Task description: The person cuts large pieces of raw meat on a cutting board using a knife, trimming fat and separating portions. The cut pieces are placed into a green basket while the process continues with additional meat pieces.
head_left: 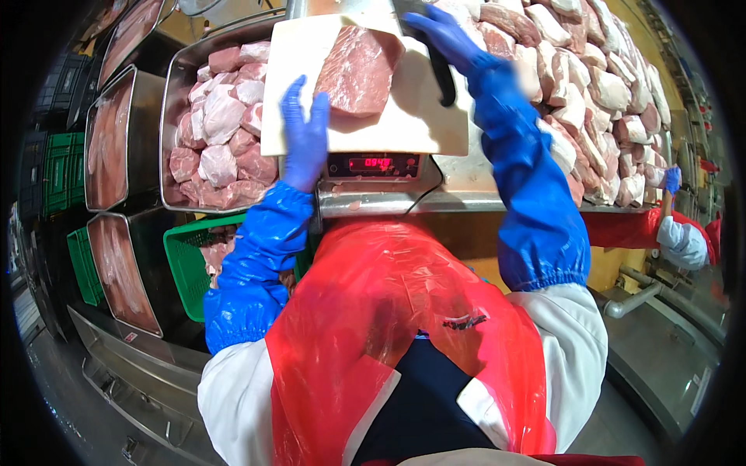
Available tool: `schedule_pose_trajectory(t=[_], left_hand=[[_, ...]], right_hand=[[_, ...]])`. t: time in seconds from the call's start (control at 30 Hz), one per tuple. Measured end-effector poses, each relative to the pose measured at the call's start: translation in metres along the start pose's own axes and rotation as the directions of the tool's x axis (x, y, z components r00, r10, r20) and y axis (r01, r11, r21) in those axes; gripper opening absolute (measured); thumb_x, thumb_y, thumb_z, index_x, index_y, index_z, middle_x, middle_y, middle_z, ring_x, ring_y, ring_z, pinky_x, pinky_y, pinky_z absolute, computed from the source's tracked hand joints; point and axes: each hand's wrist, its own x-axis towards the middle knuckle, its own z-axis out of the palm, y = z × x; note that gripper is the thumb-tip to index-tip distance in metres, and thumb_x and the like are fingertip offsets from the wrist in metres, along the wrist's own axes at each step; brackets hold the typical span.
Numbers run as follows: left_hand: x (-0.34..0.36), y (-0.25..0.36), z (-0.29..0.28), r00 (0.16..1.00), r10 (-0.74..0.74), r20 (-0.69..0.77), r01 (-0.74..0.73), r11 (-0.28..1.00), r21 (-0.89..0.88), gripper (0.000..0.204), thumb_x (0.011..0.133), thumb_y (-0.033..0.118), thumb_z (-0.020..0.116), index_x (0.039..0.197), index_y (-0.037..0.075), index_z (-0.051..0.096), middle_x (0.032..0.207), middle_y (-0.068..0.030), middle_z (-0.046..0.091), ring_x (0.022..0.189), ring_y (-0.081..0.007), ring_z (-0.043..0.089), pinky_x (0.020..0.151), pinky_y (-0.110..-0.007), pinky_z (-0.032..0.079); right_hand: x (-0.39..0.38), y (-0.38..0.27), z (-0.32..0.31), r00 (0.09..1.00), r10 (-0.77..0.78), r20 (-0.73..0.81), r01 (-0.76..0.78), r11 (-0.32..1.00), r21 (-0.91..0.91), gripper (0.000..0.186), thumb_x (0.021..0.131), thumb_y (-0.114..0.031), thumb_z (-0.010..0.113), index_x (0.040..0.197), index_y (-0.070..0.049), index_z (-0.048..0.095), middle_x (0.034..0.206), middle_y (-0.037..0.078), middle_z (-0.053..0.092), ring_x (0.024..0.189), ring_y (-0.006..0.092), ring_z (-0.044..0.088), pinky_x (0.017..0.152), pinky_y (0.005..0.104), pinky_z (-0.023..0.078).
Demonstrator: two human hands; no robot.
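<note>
Meat-processing plant; raw meat (360, 71), steel tubs (165, 155)

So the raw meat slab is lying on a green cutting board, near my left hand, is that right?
Not quite: the head view shows that the cutting board is white, not green. The raw meat slab does lie on it, near your left hand.

Far to your left, steel trays (149, 116) stood in a row, a green crate (64, 172) beside them. To your right, a co-worker (684, 242) in red and white; nearer you, a bent grey pipe (636, 300).
</note>
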Motion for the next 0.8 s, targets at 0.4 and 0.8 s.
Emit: schedule_pose_trajectory(t=[0.4, 0.8], left_hand=[[0.042, -0.045, 0.0, 0.984, 0.177, 0.022, -0.176, 0.984, -0.024, 0.041, 0.105, 0.017, 0.046, 0.138, -0.005, 0.051, 0.14, -0.0182, 0.055, 0.132, -0.0275, 0.049, 0.114, -0.038, 0.034], [0.044, -0.066, -0.04, 0.993, -0.095, 0.074, 0.118, 0.875, -0.469, 0.047, 0.103, 0.014, 0.046, 0.145, -0.007, 0.042, 0.151, -0.0176, 0.045, 0.139, -0.0262, 0.044, 0.118, -0.039, 0.031]], right_hand=[[-0.061, 0.028, 0.008, 0.952, 0.281, -0.118, -0.225, 0.91, 0.348, 0.039, 0.096, -0.024, 0.062, 0.125, 0.002, 0.061, 0.109, 0.007, 0.067, 0.097, 0.014, 0.062, 0.089, 0.027, 0.049], [-0.079, 0.055, -0.026, 0.947, 0.28, -0.159, -0.064, 0.645, 0.762, 0.046, 0.099, -0.024, 0.054, 0.134, 0.006, 0.054, 0.123, 0.013, 0.065, 0.112, 0.0237, 0.062, 0.106, 0.0357, 0.044]])
